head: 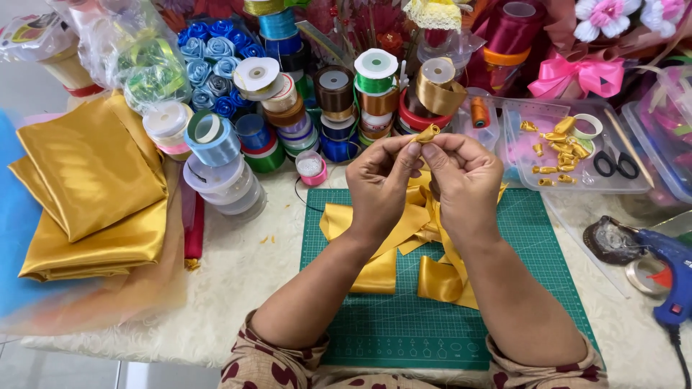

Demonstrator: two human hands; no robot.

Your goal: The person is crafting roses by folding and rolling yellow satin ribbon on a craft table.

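Stacked spools of shiny ribbon (335, 108) in green, gold, brown and blue crowd the upper centre, just behind both hands. At frame centre the left hand (380, 189) and right hand (465, 180) pinch a small rolled gold satin ribbon bud (427, 133) between closed fingertips, above loose gold satin ribbon strips (404, 245) on a green gridded cutting mat (404, 324). Folded gold satin cloth (86, 187) lies left on the desk (245, 281). A clear plastic tray (569, 180) holds finished gold buds at upper right; a blue glue gun (667, 274) lies at right.
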